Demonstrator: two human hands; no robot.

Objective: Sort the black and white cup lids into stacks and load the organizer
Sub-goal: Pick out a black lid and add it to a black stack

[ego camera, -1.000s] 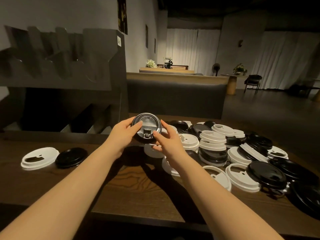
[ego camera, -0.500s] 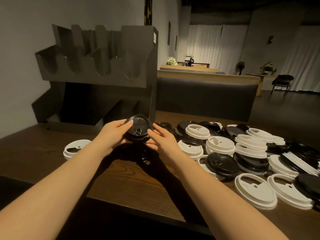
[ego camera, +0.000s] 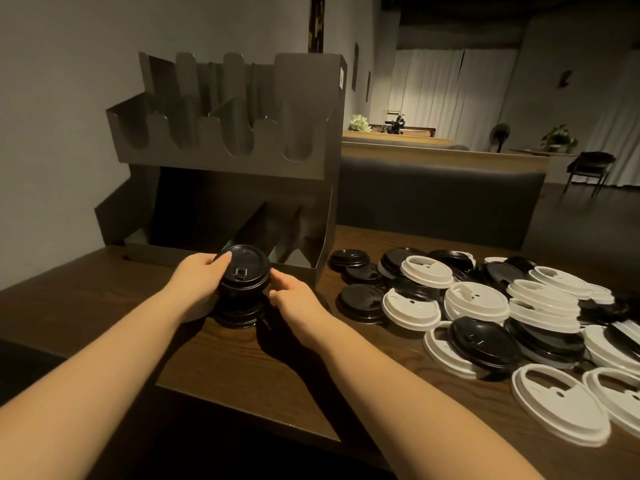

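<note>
I hold a black lid [ego camera: 244, 271], possibly a short stack, just in front of the dark organizer [ego camera: 225, 161], level with its lower bins. My left hand [ego camera: 199, 282] grips the lid's left side with the fingers curled over the rim. My right hand [ego camera: 298, 299] holds the right rim with its fingertips. Directly below lies another black lid [ego camera: 239, 317] on the table. A white lid [ego camera: 199, 311] peeks out from under my left wrist. A mixed pile of black and white lids [ego camera: 485, 303] covers the table to the right.
The organizer stands at the table's back left against the wall, with scalloped upper slots and slanted lower dividers. Large white lids [ego camera: 561, 400] lie near the front right edge. A dark padded bench back [ego camera: 433, 199] runs behind the table.
My hands have carried the black lid left toward the organizer and lower, above the black lid on the table. My view has turned left, so the pile now sits further right.
</note>
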